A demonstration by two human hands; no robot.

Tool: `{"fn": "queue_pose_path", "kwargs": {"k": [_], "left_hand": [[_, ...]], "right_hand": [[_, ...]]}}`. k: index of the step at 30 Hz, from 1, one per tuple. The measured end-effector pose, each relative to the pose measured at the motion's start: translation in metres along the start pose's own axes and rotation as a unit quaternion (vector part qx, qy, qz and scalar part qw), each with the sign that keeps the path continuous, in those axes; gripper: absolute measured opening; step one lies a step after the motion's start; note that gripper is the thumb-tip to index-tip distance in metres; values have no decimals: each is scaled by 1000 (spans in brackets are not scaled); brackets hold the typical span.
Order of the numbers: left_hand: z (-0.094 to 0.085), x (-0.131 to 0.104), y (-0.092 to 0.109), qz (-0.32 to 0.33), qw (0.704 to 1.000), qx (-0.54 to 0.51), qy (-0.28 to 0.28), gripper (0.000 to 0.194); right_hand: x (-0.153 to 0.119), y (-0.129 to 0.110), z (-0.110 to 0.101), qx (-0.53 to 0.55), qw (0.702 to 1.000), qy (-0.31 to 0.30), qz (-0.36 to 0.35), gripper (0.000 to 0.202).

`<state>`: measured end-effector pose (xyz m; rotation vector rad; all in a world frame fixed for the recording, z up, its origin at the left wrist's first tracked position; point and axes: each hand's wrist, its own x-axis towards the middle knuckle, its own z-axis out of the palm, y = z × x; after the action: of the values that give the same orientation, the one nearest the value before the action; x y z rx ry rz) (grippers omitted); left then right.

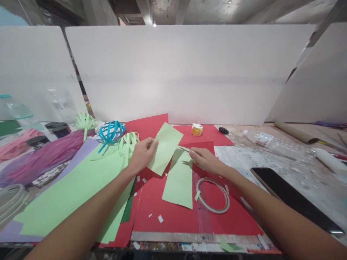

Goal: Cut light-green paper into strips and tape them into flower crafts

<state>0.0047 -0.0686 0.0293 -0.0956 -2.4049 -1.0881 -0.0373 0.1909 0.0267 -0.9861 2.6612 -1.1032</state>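
My left hand point(143, 153) is closed on the left edge of a light green paper piece point(168, 146), which is tilted up above the red sheets point(151, 213). In my right hand point(203, 157) is a thin pointed metal blade point(183, 148), its tip directed left toward the raised piece; the handle is hidden in my fingers. A second light green strip point(179, 180) lies on the red sheet below the two hands. Right of it, a white ring of tape point(213, 195) with a small green scrap stuck to it rests partly on a clear ruler point(204, 220).
Green sheets point(73, 187) lie at left, near a blue paper-strip ball point(111, 131). A small yellow jar point(197, 130) stands behind my hands. At right are a phone point(292, 198), a plastic bottle point(262, 139) and a cardboard tube point(295, 133). A white board point(173, 72) closes off the back.
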Motion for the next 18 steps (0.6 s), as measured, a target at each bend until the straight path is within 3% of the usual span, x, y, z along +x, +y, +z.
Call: {"fn": "queue_pose_path", "kwargs": {"k": [9,18], "left_hand": [[-1,0,-1,-10,1000,-4,16,30],[5,-5,0,3,999,11,-33,33]], "right_hand": [[1,3,-3,35,999,-7,-1,43],[1,5,-9,35,999,34,-1,41]]}}
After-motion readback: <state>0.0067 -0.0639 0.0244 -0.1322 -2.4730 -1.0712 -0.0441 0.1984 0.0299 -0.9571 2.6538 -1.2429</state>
